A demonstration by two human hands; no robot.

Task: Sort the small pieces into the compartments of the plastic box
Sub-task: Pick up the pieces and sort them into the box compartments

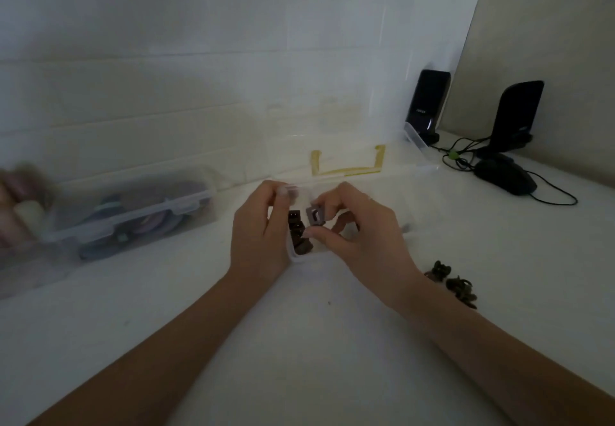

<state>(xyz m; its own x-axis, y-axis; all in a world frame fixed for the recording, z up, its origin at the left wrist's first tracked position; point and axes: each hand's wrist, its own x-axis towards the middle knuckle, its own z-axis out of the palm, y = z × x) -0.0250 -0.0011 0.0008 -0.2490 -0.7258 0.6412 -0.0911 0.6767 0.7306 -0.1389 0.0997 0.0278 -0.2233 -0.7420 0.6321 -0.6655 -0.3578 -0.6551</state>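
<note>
A clear plastic box (396, 172) with a yellow handle on its raised lid stands at the middle of the white table. My left hand (258, 230) grips the box's left wall. My right hand (359, 225) pinches a small grey square clip (314, 215) just above the box's left compartment. That compartment holds several dark brown clips (297, 230) in a row. Two dark brown claw clips (451, 280) lie loose on the table to the right of my right wrist. My hands hide the other compartments.
A closed clear container (133, 212) of hair ties sits to the left. Blurred objects (20, 205) stand at the far left edge. A dark mouse (506, 175) with a cable and two black speakers (427, 106) stand at the back right by the wall.
</note>
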